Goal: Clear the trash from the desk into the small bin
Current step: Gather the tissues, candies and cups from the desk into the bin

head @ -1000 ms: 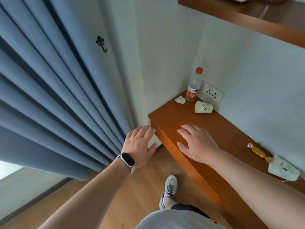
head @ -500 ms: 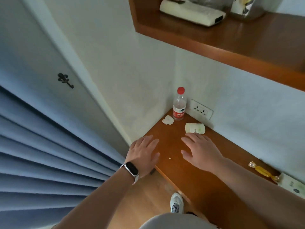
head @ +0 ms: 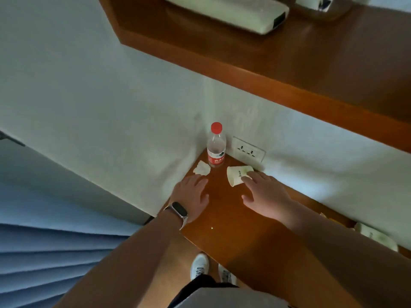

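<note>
Touched the tipped paper cup (head: 239,174), frame centre, with flat right hand (head: 264,194); had flat left hand (head: 191,192) by the tissue (head: 202,168). Gripped nothing yet. Needed gentle wrap, no crushing.

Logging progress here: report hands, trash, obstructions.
Hands open: right hand fingers at tipped paper cup; left hand near crumpled tissue. Upright bottle behind; nothing blocking.

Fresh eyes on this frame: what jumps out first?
The red-capped bottle standing in the far corner of the desk, with a crumpled tissue to its left. Next, the right hand, fingers straight, at a paper cup lying on its side; the left hand is spread open near the tissue.
</note>
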A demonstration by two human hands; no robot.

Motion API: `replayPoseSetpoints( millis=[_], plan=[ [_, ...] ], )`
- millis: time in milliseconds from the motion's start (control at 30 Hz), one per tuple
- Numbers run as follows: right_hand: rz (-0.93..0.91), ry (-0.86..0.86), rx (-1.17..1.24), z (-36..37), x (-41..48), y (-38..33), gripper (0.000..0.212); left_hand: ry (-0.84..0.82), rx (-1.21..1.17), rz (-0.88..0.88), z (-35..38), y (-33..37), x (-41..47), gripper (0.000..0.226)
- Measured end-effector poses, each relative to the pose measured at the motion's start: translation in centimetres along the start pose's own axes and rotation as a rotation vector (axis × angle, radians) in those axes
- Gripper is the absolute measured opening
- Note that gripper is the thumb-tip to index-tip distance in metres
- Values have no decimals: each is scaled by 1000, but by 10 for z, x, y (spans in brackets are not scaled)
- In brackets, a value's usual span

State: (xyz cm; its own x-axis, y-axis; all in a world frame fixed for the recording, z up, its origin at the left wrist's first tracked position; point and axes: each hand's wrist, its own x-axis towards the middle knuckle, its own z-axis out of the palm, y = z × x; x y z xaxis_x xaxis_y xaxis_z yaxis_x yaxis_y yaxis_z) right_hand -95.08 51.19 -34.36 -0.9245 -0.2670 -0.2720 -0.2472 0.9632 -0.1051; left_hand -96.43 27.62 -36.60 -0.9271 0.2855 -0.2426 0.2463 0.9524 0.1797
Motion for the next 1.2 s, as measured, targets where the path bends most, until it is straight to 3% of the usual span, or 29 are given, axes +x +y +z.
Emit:
replayPoseSetpoints(
  millis=[433,800,1200],
  plan=[
    [23,-37,-7,24,72,12,71,-28,-69,10,38,-23,85,53],
    [88,-26,15,40,80,-1,73,-42,-6,81,65,-42,97,44],
    [133,25,116,54,62,-23,60,14,-153,121,66,-43,94,24]
  ],
)
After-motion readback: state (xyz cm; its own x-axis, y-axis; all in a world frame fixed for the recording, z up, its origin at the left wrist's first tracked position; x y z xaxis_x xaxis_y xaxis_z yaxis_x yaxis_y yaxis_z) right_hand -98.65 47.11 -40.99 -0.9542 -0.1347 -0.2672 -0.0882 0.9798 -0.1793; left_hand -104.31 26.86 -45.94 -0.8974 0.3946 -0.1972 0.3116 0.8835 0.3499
